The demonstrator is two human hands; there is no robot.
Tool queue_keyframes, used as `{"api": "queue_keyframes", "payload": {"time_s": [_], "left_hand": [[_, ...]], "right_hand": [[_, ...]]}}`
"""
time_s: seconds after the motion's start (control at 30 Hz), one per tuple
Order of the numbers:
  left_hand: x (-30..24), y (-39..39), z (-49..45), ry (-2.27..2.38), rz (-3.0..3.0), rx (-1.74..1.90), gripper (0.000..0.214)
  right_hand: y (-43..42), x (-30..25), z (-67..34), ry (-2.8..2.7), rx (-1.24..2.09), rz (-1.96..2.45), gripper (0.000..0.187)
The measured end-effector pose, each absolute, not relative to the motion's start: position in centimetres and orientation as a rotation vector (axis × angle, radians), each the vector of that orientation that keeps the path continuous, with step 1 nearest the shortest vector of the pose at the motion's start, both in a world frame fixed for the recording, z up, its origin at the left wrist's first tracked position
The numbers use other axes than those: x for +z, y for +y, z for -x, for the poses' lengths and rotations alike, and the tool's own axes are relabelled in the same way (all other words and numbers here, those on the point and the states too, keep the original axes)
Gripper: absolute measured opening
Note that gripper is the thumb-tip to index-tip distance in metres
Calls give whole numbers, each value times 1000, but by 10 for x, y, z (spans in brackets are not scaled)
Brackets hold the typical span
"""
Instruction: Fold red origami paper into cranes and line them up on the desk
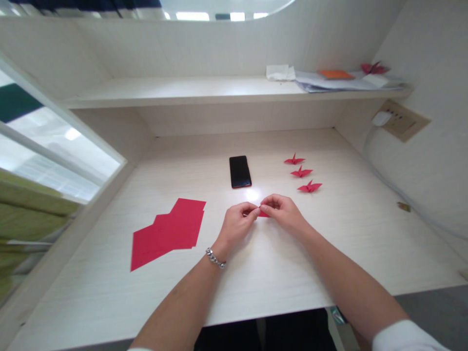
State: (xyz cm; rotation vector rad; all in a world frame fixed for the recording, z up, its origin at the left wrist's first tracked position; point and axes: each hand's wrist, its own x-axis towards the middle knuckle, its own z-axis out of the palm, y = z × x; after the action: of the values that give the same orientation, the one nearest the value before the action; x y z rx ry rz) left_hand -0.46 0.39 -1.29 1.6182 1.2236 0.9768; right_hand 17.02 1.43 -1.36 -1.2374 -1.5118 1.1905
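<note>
**Head view: pinches red paper (pixel 263 213) two-handed**

Holds paper mid-desk, nearer than the phone (pixel 240 171). Grips its left side between thumb and forefinger of left hand (pixel 236 223); grips upper right side likewise with right hand (pixel 287 213). Curls remaining fingers inward on both. Cannot tell exact fold under fingertips, nor whether touching desk (pixel 256 287). Wears bracelet (pixel 215 258) on left wrist.

To left, flat on desk: red sheets (pixel 179 224), overlapping. Farther back: phone, screen dark. Right of phone: three red cranes (pixel 309 187), in a row, apart from one another. On shelf (pixel 164 90): white papers (pixel 310 78), orange piece (pixel 334 74) on top. On right wall: outlet (pixel 405 126), white plug (pixel 381 118) inserted.
</note>
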Motion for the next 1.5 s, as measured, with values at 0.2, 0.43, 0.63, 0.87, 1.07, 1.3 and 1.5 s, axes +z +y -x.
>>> {"api": "queue_keyframes", "payload": {"time_s": [0.2,0.43,0.63,0.87,1.07,1.3,1.5], "left_hand": [[-12,4,7,1246,-1659,940,25],[-15,8,10,1242,-1471,975,26],[-16,10,14,1256,-1504,988,26],[-13,12,10,1254,-1405,1123,28],[-19,8,1,1167,-1163,1302,34],[-20,5,-2,1127,-1239,1302,28],[-16,6,0,1102,-1169,1286,31]], "right_hand": [[9,-10,-169,-1685,1066,1323,13],[12,-13,-169,-1495,1160,1287,20],[13,-14,-170,-1488,1204,1253,22],[12,-13,-165,-1175,1476,1202,27],[8,-9,-160,-1035,1403,1161,31],[5,-10,-154,-1103,1350,992,25],[4,-9,-158,-1140,1399,926,20]]}}
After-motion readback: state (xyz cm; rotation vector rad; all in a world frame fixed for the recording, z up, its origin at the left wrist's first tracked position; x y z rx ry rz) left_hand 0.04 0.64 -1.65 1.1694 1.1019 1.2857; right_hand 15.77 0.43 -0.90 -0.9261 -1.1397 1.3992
